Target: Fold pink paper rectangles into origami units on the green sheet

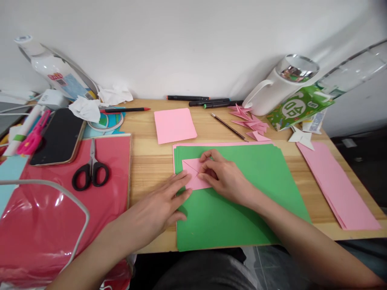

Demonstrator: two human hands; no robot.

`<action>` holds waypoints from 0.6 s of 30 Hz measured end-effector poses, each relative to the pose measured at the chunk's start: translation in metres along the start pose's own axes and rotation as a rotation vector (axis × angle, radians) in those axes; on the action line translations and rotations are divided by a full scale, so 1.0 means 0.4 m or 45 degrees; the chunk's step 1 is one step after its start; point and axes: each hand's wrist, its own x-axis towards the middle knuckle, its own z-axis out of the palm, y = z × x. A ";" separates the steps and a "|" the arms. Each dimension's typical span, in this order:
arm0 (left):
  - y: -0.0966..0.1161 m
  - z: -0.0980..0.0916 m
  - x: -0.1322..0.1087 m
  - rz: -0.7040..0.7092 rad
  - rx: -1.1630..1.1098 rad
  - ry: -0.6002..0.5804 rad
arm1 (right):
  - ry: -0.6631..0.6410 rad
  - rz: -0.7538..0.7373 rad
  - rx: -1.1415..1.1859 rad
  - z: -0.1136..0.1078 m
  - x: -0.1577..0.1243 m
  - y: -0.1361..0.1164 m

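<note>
A small pink paper [193, 171], partly folded with creases showing, lies on a stack of green sheets [248, 201] on the wooden desk. My left hand [163, 203] lies flat with fingers stretched out, its fingertips pressing the pink paper's lower left edge. My right hand [222, 175] rests on the paper's right side, fingers bent and pressed down on a fold. Neither hand lifts the paper.
A pink paper square [174, 125], folded pink pieces [250, 123], a pencil [229, 127] and markers [208, 101] lie behind. Scissors [90, 169] sit on a red folder [45, 213] beside a phone [57, 137]. Pink sheets [335, 185], a white jug [278, 86] and a white cable [60, 193] are around.
</note>
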 end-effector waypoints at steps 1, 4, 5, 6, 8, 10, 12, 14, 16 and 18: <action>-0.001 -0.001 0.000 0.000 0.002 0.013 | 0.001 -0.001 -0.001 0.000 0.000 0.000; -0.003 -0.005 0.003 -0.003 0.002 0.056 | 0.005 -0.004 -0.009 0.000 0.000 -0.001; -0.003 -0.007 0.005 -0.004 0.001 0.067 | 0.002 -0.004 -0.014 -0.001 0.000 -0.001; -0.003 -0.008 0.006 -0.004 0.001 0.077 | -0.002 -0.002 -0.020 -0.002 0.001 -0.002; -0.003 -0.009 0.007 0.003 0.009 0.093 | -0.015 0.007 -0.026 -0.003 0.001 -0.003; -0.003 -0.009 0.007 0.021 0.016 0.106 | -0.024 0.013 -0.028 -0.004 0.001 -0.004; -0.004 -0.008 0.007 0.038 0.012 0.134 | -0.022 0.010 -0.028 -0.004 0.001 -0.004; -0.004 -0.008 0.007 0.041 -0.005 0.153 | -0.017 0.002 -0.025 -0.004 0.001 -0.003; -0.003 -0.010 0.008 0.037 -0.018 0.168 | -0.013 -0.001 -0.022 -0.002 0.001 -0.002; -0.002 -0.013 0.010 0.005 -0.009 0.177 | -0.013 0.001 -0.026 -0.002 0.001 -0.001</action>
